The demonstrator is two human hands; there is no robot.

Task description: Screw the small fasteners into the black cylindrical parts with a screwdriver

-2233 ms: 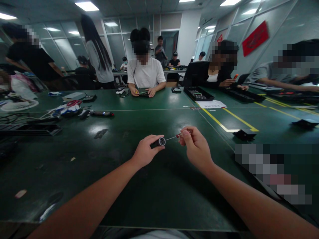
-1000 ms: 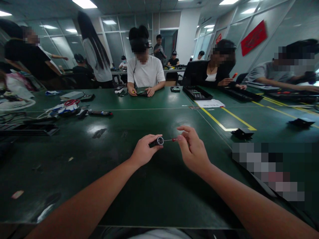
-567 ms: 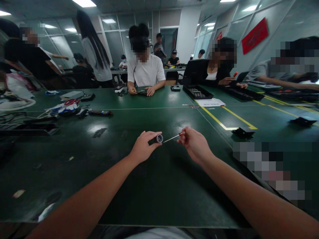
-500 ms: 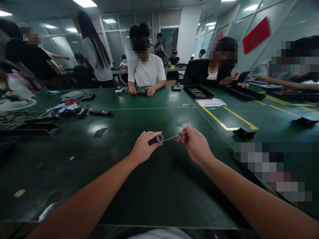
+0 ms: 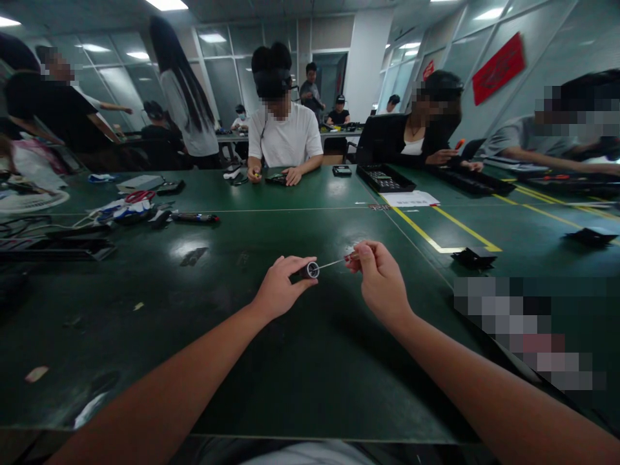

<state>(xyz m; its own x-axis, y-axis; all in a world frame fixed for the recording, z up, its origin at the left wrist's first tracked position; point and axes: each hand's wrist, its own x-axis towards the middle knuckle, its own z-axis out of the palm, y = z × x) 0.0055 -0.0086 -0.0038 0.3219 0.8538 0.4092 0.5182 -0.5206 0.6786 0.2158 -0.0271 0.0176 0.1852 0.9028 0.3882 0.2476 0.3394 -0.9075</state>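
Ceiling lights (image 5: 167,4) shine above glass-panelled walls (image 5: 220,84).

tube (image 5: 310,270): short, round, black, with pale ring around open end; inside dark, details too small to make out. pinched in left hand (image 5: 277,292), open end turned toward camera and right hand (image 5: 382,278). screwdriver (image 5: 332,263): thin metal shaft, reddish handle mostly covered by right hand; slants slightly down toward tube, tip at its mouth, contact unclear.
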